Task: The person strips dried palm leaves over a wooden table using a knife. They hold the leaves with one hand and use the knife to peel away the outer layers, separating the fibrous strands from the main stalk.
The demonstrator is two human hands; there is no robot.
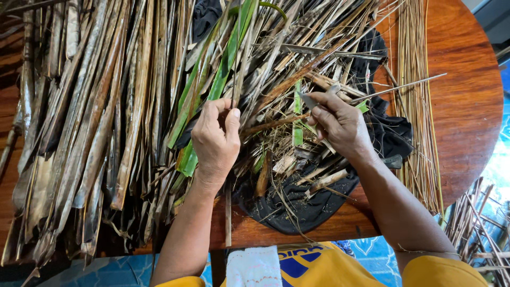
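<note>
A white cloth [254, 267] is seen nearest, at the near edge of a round wooden table [467, 95]. Beyond it, a black cloth [303, 207] strewn with leaf scraps is spread on the table. The left hand [215, 141] is closed on a thin leaf strip [234, 79], pinched between thumb and fingers and held upright. The right hand [340, 125] is gripped around a small knife [309, 100], its blade pointing left. A heap of dried palm leaves [95, 117] covers the left side, with green leaves [212, 90] lying among them. A bundle of thin leaf ribs [417, 122] is laid at the right.
</note>
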